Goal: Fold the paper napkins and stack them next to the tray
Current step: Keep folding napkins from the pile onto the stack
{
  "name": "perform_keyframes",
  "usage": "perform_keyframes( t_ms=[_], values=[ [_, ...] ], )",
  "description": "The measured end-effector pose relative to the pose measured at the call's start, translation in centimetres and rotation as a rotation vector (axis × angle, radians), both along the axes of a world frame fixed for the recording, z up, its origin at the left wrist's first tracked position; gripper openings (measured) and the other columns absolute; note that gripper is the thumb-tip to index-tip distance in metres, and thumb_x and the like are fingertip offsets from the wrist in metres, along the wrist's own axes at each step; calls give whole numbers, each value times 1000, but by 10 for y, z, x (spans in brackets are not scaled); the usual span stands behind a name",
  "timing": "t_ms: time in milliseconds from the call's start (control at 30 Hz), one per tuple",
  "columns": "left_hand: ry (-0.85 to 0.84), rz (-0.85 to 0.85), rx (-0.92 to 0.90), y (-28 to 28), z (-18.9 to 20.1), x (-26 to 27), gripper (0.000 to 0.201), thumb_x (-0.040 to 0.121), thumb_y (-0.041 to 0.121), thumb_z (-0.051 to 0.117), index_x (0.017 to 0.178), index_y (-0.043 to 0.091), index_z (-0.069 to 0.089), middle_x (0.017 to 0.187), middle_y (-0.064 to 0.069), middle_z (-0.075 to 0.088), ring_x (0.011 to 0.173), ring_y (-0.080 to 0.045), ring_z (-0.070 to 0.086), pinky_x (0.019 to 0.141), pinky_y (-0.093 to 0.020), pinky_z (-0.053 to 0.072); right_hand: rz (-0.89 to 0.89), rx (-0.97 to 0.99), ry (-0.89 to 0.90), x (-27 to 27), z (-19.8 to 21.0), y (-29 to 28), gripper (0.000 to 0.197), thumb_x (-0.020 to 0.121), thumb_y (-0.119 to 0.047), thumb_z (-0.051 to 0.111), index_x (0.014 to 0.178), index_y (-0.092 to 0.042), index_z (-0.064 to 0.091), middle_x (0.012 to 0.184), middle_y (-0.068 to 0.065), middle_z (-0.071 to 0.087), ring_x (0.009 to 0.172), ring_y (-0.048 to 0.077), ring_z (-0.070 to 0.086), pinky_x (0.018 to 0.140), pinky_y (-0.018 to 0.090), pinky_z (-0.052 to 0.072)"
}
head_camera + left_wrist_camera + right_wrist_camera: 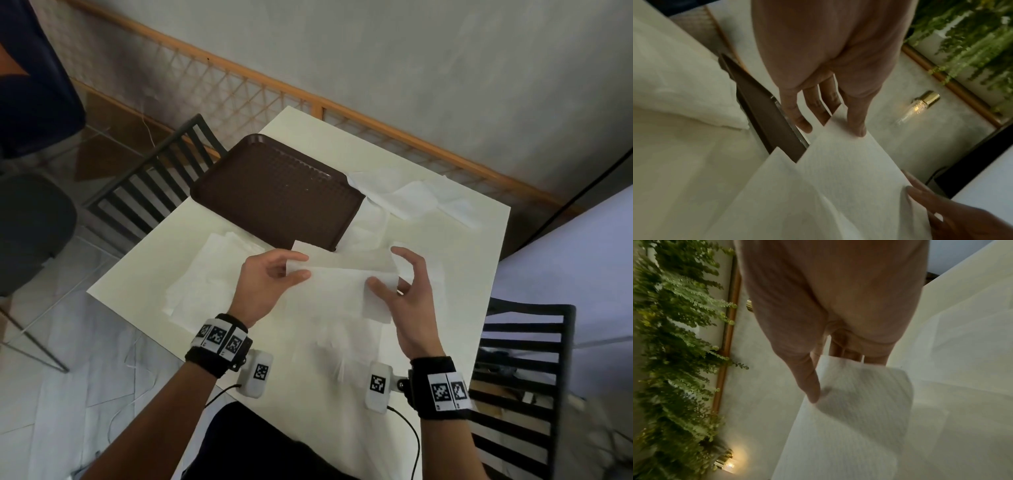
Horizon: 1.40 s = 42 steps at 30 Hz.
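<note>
Above the table [445,219], left hand [263,284] and right hand [407,291] each pinch a napkin [342,287] end in their fingers [858,128]. Only square coded tags [445,390] show on the wristbands, no readable words.

Your head cam looks down over the table [445,219]; both wrist cams sit close behind your fingers, sharing the napkin [838,178].

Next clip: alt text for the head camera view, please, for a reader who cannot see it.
Over a white square table, the left hand and right hand pinch opposite ends of a white paper napkin, half folded. A dark brown plastic tray lies beyond, with loose white napkins at its right.
</note>
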<state>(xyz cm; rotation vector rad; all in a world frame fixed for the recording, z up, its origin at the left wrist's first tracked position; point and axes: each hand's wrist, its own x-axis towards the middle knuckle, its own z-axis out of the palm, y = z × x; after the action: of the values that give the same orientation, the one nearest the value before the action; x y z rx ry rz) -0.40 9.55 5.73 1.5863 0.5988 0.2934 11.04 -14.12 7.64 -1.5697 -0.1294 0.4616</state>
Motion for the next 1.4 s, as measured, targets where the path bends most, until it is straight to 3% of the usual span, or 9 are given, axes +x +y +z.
perform_keyframes(
  t_ms=[267, 400, 533, 633, 733, 867, 1000, 1167, 1400],
  values=[
    [14, 65, 484, 9, -14, -30, 15, 81, 22, 93, 92, 26, 83, 99, 13, 74, 94, -8, 70, 90, -26, 57, 86, -314, -162, 2, -37, 10, 31, 80, -10, 96, 97, -32, 82, 95, 6, 78, 89, 23, 74, 90, 43, 63],
    [99, 99, 590, 21, -15, -53, 20, 76, 29, 96, 84, 32, 79, 121, 12, 58, 115, 1, 57, 100, -8, 40, 387, -609, -371, 9, -36, 17, 29, 74, -22, 101, 79, -39, 78, 94, -5, 68, 91, 11, 70, 88, 37, 61],
    [74, 22, 403, 38, 10, -79, 17, 86, 29, 88, 89, 23, 73, 103, 12, 76, 103, -9, 74, 95, -26, 58, 563, -388, -266, 29, -11, 40, 22, 83, -13, 95, 87, -26, 78, 104, -9, 77, 104, 10, 74, 94, 36, 58],
    [81, 245, 335, 44, 20, -95, 21, 90, 25, 86, 99, 22, 68, 86, 8, 76, 78, -9, 74, 74, -16, 58, 436, -145, -185, 29, -1, 90, 32, 91, -12, 90, 112, -22, 68, 85, -7, 71, 84, 14, 68, 84, 31, 55],
    [137, 458, 418, 48, 7, -111, 28, 94, 27, 82, 113, 26, 61, 75, 6, 73, 64, -10, 65, 63, -15, 51, 516, -164, -190, 13, -17, 151, 63, 89, -17, 92, 137, -34, 55, 83, -10, 77, 80, 6, 74, 78, 23, 58],
    [267, 563, 529, 61, -34, -124, 24, 98, 19, 75, 116, 24, 61, 64, 5, 63, 60, -9, 60, 66, -28, 46, 539, -305, -298, 4, -52, 224, 61, 94, -15, 85, 142, -34, 53, 96, 1, 76, 92, 15, 73, 78, 14, 53],
    [475, 453, 634, 71, -75, -126, 20, 98, 10, 68, 116, 19, 66, 75, -2, 65, 76, -31, 66, 71, -39, 53, 642, -491, -353, -9, -81, 261, 48, 99, -12, 73, 139, -28, 54, 112, 8, 73, 107, 28, 69, 98, 39, 57],
    [636, 469, 768, 56, -80, -119, 25, 91, 15, 75, 116, 18, 70, 123, -15, 51, 112, -39, 47, 92, -52, 49, 620, -505, -539, -1, -74, 249, 36, 97, -18, 78, 128, -22, 61, 116, 4, 69, 109, 25, 67, 100, 49, 59],
    [336, 147, 726, 6, -74, -72, 23, 94, 32, 77, 114, 25, 68, 112, 0, 62, 104, -24, 56, 90, -40, 51, 514, -961, -607, 75, -56, 129, 40, 94, -48, 78, 111, -22, 52, 118, 8, 62, 115, 40, 60, 99, 51, 52]
  ],
)
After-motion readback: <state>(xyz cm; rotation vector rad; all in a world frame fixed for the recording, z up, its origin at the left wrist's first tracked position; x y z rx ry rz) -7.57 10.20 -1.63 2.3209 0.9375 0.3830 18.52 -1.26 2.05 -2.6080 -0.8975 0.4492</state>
